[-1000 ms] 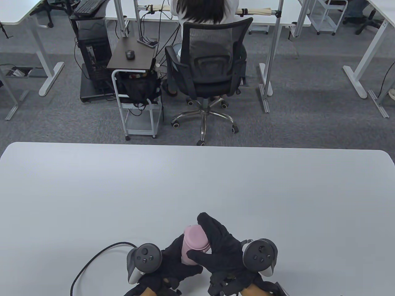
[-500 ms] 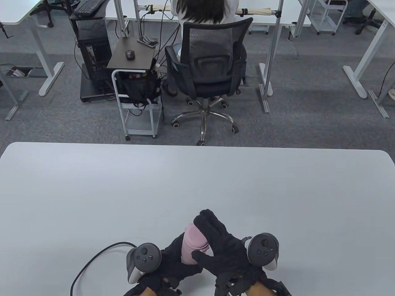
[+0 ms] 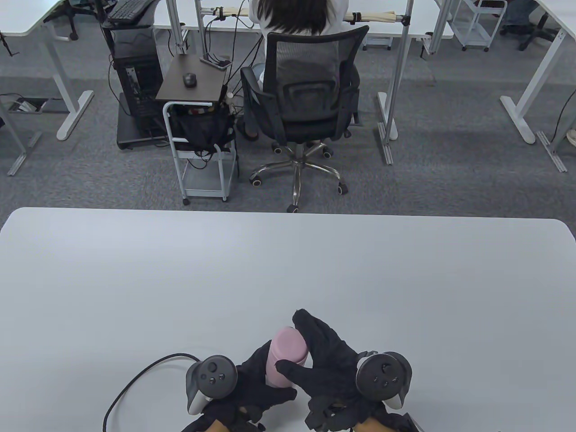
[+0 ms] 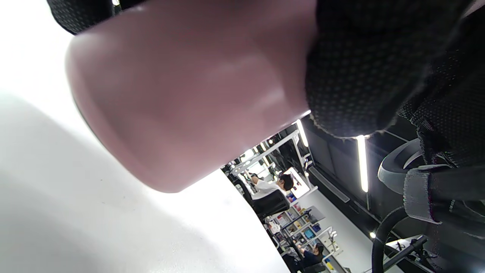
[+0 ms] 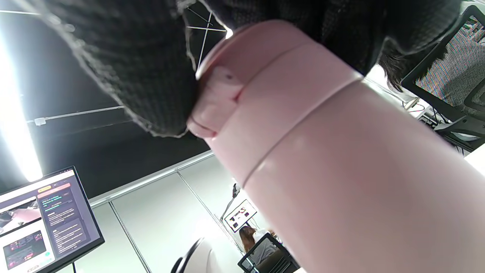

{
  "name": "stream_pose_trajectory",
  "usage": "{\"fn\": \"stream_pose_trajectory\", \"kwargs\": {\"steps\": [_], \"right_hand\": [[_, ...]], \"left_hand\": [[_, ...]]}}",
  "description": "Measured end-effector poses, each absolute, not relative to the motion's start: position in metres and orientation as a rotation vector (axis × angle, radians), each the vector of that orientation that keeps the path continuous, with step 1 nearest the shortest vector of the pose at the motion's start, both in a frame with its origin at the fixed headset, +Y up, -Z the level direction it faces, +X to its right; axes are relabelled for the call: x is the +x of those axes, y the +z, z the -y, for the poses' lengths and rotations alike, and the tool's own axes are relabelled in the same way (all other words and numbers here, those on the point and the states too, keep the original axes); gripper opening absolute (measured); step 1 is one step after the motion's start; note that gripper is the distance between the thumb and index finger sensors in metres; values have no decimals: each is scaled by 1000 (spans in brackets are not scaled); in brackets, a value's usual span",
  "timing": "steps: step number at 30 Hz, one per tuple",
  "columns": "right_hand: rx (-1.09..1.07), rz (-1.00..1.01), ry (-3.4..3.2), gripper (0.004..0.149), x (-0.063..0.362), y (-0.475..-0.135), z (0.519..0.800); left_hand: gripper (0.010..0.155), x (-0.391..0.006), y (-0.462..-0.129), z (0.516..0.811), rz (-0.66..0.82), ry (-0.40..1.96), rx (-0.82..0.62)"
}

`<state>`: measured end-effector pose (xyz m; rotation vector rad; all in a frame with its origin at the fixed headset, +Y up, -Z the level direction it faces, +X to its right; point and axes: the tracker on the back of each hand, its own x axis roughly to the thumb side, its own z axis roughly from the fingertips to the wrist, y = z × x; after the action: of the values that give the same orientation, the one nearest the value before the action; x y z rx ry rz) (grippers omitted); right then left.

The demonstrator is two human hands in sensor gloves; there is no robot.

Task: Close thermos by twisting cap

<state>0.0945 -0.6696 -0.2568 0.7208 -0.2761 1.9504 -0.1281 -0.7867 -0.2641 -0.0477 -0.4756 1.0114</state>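
My right hand (image 3: 326, 362) is curled over the pink cap (image 3: 290, 344), fingers wrapped round its far side and thumb across the near side, while my left hand (image 3: 256, 382) clasps the pink thermos (image 3: 276, 375) body below it; the bottle sits between both gloves, close to the near edge of the white table (image 3: 288, 270), and the left wrist view shows its base tilted just off the surface. In the right wrist view the seam between cap and body looks nearly shut, so I judge the twist is close to finished, though I cannot tell whether the threads are seated. The main risk I see is the smooth body slipping inside my left glove and turning with the cap, so nothing tightens; a cap started crooked could also bind. The black cable (image 3: 135, 382) loops just left of my left tracker (image 3: 211, 375), and a wide swing of that wrist could snag it. Beyond the hands the tabletop runs open to the far edge, so I have ample room forward and to either side
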Motion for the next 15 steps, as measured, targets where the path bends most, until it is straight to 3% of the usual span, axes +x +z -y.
{"fn": "stream_pose_trajectory", "kwargs": {"steps": [9, 15], "right_hand": [[857, -53, 1721, 89, 99, -276, 680], [861, -21, 1745, 84, 98, -276, 679]], "left_hand": [[97, -127, -264, 787, 484, 1019, -52], [97, -128, -264, 786, 482, 1022, -51]]}}
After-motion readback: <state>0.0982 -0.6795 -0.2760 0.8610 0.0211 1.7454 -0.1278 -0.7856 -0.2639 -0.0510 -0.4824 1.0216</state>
